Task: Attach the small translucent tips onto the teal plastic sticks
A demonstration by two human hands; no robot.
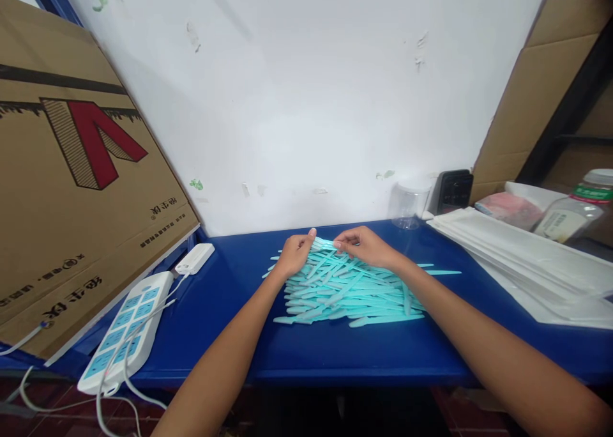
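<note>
A heap of slim turquoise plastic sticks, which look like eyebrow razors (349, 293), lies loosely on the blue table (215, 335). At the heap's far edge, my left hand (295, 253) is closed with its thumb up, gripping one end of a small bunch of razors (324, 244). From the other side, my right hand (363, 245) pinches that same bunch between thumb and fingertips. The bunch is held roughly level, just over the pile. My fingers cover its ends, so the exact number held cannot be made out.
To the left lie a white power strip (127, 335) with cables, a white adapter (195, 259) and a large cardboard box (86, 188). On the right are white sheets or bags (522, 258), a clear cup (409, 204), a black device (454, 191) and a plastic bottle (575, 210).
</note>
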